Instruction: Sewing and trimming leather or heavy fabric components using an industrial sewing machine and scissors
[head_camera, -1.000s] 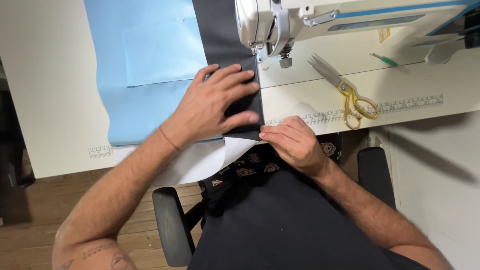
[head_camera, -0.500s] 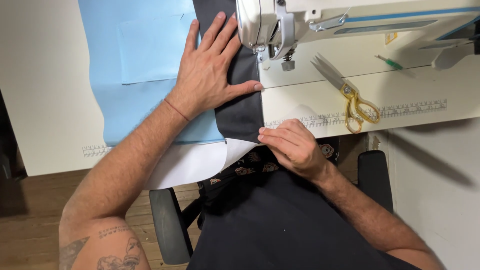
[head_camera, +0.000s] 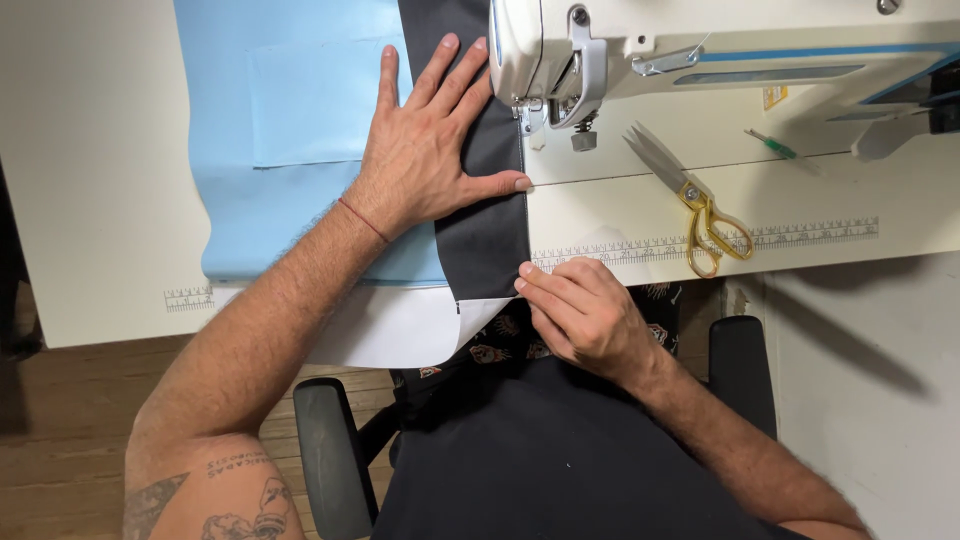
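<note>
The left hand (head_camera: 425, 150) lay spread flat, pressing the dark fabric strip (head_camera: 490, 215) and light blue fabric (head_camera: 290, 130) onto the white table (head_camera: 90, 170). The right hand (head_camera: 585, 315) pinched the strip's near edge below the sewing machine (head_camera: 640, 50), with gold-handled scissors (head_camera: 695, 200) beside it; wooden floor (head_camera: 70, 440) showed below.

Over the last second the left hand (head_camera: 425, 150) has slid up the table, away from the body, and its fingers, bunched and angled before, now lie spread flat with the tips close beside the sewing machine (head_camera: 560, 50). The dark fabric (head_camera: 490, 215) has travelled up with it, so its lower edge sits nearer the table's front edge. The right hand (head_camera: 585, 315) has barely shifted, pinching that lower corner. The blue fabric (head_camera: 290, 130) has moved up too.
</note>
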